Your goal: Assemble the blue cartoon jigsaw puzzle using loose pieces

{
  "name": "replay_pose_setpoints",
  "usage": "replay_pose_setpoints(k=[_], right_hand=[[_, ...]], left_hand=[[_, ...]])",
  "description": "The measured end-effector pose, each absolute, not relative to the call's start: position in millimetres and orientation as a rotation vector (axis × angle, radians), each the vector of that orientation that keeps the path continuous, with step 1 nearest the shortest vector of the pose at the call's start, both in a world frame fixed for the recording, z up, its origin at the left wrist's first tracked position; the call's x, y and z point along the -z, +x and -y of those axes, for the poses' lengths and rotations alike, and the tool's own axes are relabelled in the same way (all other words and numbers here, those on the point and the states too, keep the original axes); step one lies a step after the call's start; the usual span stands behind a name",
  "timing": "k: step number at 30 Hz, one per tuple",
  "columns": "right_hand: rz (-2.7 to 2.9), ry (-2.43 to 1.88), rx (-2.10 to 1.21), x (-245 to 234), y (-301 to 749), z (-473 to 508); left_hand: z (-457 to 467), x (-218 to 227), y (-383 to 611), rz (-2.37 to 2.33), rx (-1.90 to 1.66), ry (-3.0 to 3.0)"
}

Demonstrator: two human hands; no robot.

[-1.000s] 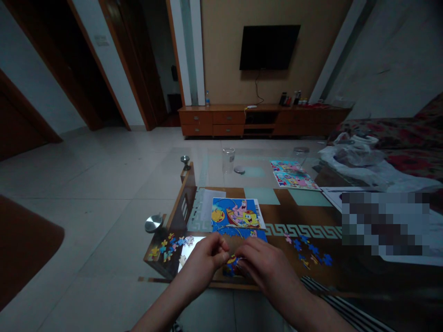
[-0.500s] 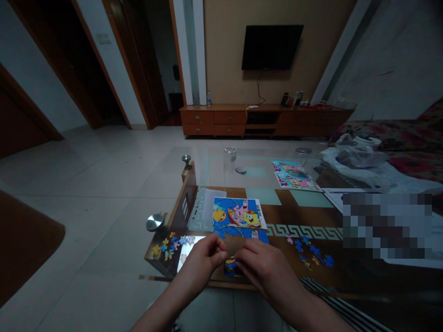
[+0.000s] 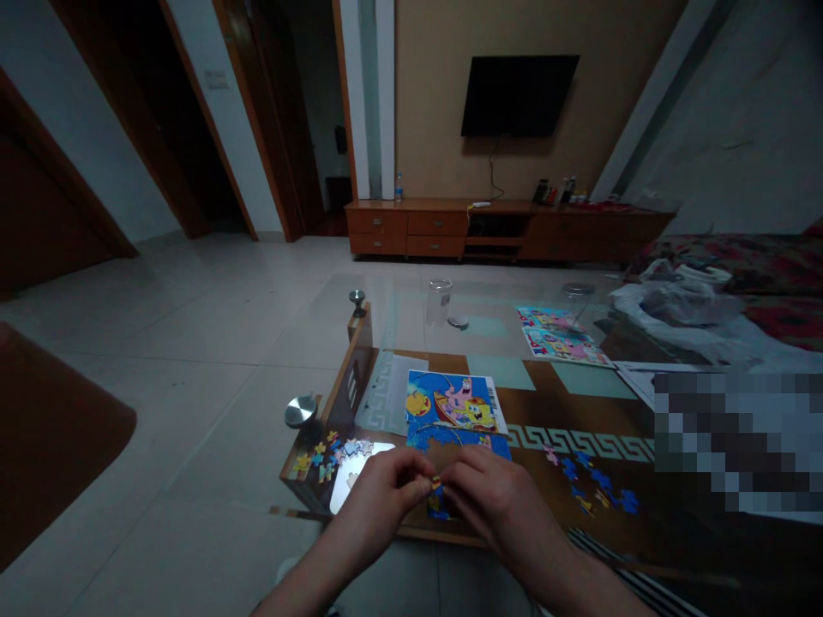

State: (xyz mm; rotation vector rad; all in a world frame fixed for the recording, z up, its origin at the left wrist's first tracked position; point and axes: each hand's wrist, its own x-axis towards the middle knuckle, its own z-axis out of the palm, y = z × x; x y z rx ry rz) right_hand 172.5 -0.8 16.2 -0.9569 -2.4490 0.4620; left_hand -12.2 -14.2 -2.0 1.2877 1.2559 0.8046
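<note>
My left hand (image 3: 386, 493) and my right hand (image 3: 492, 497) meet at the near edge of a glass-topped table (image 3: 579, 403). Both pinch small jigsaw pieces (image 3: 436, 484) between their fingertips, just above a partly built blue cartoon puzzle (image 3: 453, 441). Behind the puzzle lies its colourful reference picture (image 3: 458, 401). A scatter of loose pieces (image 3: 331, 450) lies left of my left hand. More loose pieces (image 3: 595, 484) lie to the right of my right hand.
An empty drinking glass (image 3: 438, 302) and a small round lid (image 3: 458, 321) stand at the table's far side. A second picture sheet (image 3: 558, 334) lies beside a crumpled plastic bag (image 3: 687, 308). Tiled floor (image 3: 193, 386) stretches left. A TV cabinet (image 3: 501, 230) stands far back.
The view has shifted slightly, so everything sits further right and lower. My hands stay together and have lifted the pinched pieces a little off the puzzle.
</note>
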Motion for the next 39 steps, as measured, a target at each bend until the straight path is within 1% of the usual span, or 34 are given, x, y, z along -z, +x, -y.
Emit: replay_pose_setpoints(k=[2, 6, 13, 18, 22, 27, 33, 39], right_hand=[[2.45, -0.98, -0.495, -13.0, 171.7, -0.2], [2.412, -0.99, -0.665, -9.9, 170.0, -2.4], [2.334, -1.029, -0.874, -8.4, 168.8, -5.9], [2.339, -1.033, -0.86, -11.1, 161.3, -13.3], [2.353, -1.014, -0.832, -21.2, 150.7, -17.2], [2.35, -0.964, -0.773, -25.0, 140.5, -16.2], [2.317, -1.014, -0.716, -34.3, 150.9, -25.4], [2.227, -1.096, -0.694, -36.8, 171.3, -34.7]], left_hand=[[15.9, 4.6, -11.2, -1.284, -0.818, 1.28], [22.0, 7.8, -4.8, -1.362, -0.855, 1.233], [33.5, -1.9, 1.8, -1.46, -0.859, 1.291], [32.0, -8.1, -14.1, -1.682, -0.692, 1.649], [25.4, -6.5, -23.0, -1.797, -0.597, 1.806], [16.2, -2.8, -34.9, -1.914, -0.494, 1.87], [4.7, -11.0, -83.9, -2.178, -0.554, 1.807], [-2.0, 1.6, -108.6, -2.147, -0.47, 1.84]])
